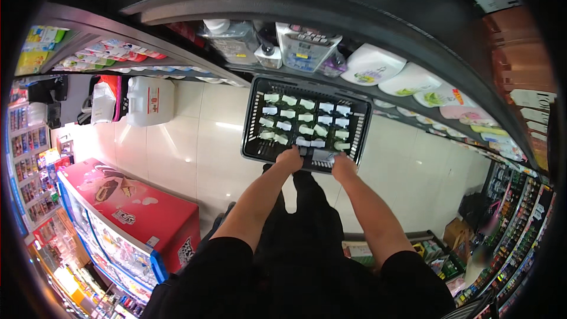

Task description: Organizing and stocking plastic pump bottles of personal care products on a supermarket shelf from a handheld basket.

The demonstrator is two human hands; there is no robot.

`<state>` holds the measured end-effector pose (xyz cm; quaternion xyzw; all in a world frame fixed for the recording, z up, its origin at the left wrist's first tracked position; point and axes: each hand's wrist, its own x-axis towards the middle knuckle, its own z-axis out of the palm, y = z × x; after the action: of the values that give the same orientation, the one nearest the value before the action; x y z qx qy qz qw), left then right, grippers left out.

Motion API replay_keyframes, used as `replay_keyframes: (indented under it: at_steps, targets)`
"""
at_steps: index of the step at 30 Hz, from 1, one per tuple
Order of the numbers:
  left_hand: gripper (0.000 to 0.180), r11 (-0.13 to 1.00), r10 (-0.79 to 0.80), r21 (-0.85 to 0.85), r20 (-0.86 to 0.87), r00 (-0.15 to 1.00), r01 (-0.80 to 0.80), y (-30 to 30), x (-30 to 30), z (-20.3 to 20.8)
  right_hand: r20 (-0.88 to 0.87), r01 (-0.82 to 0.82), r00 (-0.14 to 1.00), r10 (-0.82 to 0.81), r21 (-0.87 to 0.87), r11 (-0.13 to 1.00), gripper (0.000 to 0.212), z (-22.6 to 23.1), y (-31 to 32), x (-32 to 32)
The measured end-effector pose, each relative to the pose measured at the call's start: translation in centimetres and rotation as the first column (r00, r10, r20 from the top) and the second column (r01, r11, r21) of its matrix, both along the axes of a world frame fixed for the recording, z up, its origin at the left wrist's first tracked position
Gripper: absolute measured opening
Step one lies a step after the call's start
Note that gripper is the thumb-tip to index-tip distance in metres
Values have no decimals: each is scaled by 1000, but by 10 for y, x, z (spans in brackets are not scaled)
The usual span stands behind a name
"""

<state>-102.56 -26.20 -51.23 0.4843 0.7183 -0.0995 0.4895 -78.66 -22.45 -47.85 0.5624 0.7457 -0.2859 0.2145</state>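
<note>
A black plastic shopping basket [249, 119] lies in front of me, its far edge close under the shelf. Inside it stand several rows of small dark items with whitish tops [306, 104]; their exact kind is too small to make out. My left hand [289, 159] is closed at the basket's near rim, left of its middle. Toward the near right corner, my right hand [344, 166] is closed on the same rim. Between the two hands, a pale flat piece [323, 155] shows at the near side. My fingertips are partly hidden.
Dark shelving [331, 0] curves across the far side, holding clear bottles [307, 47] and white bottles [373, 65]. A white jug [151, 101] stands at the left. Nearer left is a red chest freezer [136, 207]. Racks of small goods [520, 230] line the right.
</note>
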Motion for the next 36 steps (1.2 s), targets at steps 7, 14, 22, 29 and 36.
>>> replay_keyframes:
  at_steps: [7, 14, 22, 29, 36]
  targets:
    - [29, 930, 51, 362, 41, 998, -62, 67, -85, 89, -496, 462, 796, -346, 130, 877, 23, 29, 52, -85]
    - [44, 851, -69, 503, -174, 982, 149, 147, -139, 59, -594, 473, 772, -227, 298, 829, 32, -8, 106, -164]
    - [41, 866, -284, 325, -305, 909, 379, 167, -135, 18, -295, 169, 951, -88, 259, 951, 44, -27, 140, -179]
    - [25, 722, -467, 326, -423, 777, 611, 180, -126, -2, -47, -95, 992, 115, 310, 946, 22, -37, 158, -185]
    - [43, 710, -399, 493, -307, 864, 503, 169, -156, -15, -174, -212, 947, 270, 292, 933, 31, -21, 167, -184]
